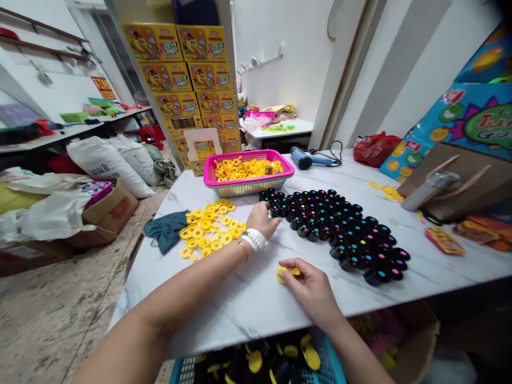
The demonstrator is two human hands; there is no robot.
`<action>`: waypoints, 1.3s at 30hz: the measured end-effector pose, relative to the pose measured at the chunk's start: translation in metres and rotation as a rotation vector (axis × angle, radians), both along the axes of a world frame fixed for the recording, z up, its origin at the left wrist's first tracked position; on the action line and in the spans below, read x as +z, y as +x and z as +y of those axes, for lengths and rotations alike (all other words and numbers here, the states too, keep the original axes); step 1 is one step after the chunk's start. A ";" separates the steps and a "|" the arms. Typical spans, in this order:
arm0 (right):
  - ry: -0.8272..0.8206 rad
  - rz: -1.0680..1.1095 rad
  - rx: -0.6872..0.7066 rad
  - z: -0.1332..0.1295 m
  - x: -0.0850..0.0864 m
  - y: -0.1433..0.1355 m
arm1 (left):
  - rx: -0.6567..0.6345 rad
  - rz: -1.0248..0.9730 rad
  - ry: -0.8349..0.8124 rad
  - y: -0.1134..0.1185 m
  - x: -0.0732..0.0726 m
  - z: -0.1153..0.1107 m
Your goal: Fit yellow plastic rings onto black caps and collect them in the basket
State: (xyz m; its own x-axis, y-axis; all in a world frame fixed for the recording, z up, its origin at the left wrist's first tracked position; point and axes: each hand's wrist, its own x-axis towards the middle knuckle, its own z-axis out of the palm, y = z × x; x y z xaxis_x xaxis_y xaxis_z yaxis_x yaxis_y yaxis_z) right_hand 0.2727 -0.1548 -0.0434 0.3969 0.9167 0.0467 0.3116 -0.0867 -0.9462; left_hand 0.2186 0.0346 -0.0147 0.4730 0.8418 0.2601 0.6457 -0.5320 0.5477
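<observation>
My left hand (260, 217), with a white bead bracelet, reaches across the table to the near-left edge of a group of small black cups (320, 213). Its thumb stands apart from the fingers beside the nearest cups; the fingertips are partly hidden. The cups stand packed together, with coloured dots on their tops. Closer to me, my right hand (310, 285) pinches a yellow plastic ring piece (285, 274) with a short stem, above the bare tabletop. Similar loose yellow ring pieces (206, 229) lie spread left of my left wrist.
A pink and teal basket (248, 191) full of yellow pieces stands at the back. Below the table's front edge, a blue basket (334, 362) holds black and yellow parts. A dark cloth (166, 230), a blue heat-gun-like tool (301, 158) and a metal flask (430, 191) lie around the tabletop.
</observation>
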 end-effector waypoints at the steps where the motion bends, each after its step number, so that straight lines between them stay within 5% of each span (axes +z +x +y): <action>1: 0.010 0.005 0.002 -0.001 0.000 0.000 | 0.013 0.018 -0.003 0.009 -0.004 0.009; 6: 0.078 0.074 0.053 -0.003 0.005 0.007 | -0.018 0.062 -0.003 0.017 -0.011 0.011; 14: -0.096 0.444 0.048 0.007 0.011 0.039 | -0.268 0.082 -0.023 -0.057 -0.013 -0.062; 21: -0.102 0.293 0.062 0.034 0.026 0.031 | -0.363 0.035 -0.187 -0.067 -0.011 -0.079; 27: -0.122 0.291 0.052 0.037 0.017 0.031 | -0.353 -0.022 -0.293 -0.071 -0.008 -0.079; 31: -0.157 0.358 0.127 0.034 0.014 0.031 | -0.418 -0.159 -0.648 -0.073 -0.004 -0.076; 35: -0.197 0.377 0.190 0.033 0.016 0.031 | -0.345 -0.311 -1.067 -0.067 0.000 -0.072; 39: -0.175 0.383 0.174 0.034 0.017 0.031 | -0.350 -0.302 -1.039 -0.065 -0.002 -0.077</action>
